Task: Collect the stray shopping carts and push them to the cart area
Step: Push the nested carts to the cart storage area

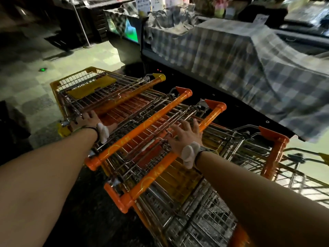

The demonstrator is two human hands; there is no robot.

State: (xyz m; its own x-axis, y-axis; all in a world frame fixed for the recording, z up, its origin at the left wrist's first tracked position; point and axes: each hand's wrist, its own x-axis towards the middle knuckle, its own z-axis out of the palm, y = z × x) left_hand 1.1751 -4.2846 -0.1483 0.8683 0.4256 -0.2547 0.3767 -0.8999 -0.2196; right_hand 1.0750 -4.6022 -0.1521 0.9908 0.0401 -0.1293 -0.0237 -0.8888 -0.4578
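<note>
A row of several nested wire shopping carts runs from the lower right to the upper left. The front cart (83,79) has a yellow frame, and the carts behind it have orange handles (142,125). My left hand (89,119) is curled over the left end of the front cart's handle. My right hand (187,135) lies flat with its fingers spread on the wire flap, just before the third handle (211,116). A further cart with an orange handle corner (275,150) stands at the right. The carts' wheels are hidden.
A long chest freezer draped in blue checked cloth (231,56) runs close along the right of the carts. Pale tiled floor (35,72) stretches ahead and to the left. A thin pole (81,22) and dark shelving stand at the back left. A dark object (10,122) sits at the left edge.
</note>
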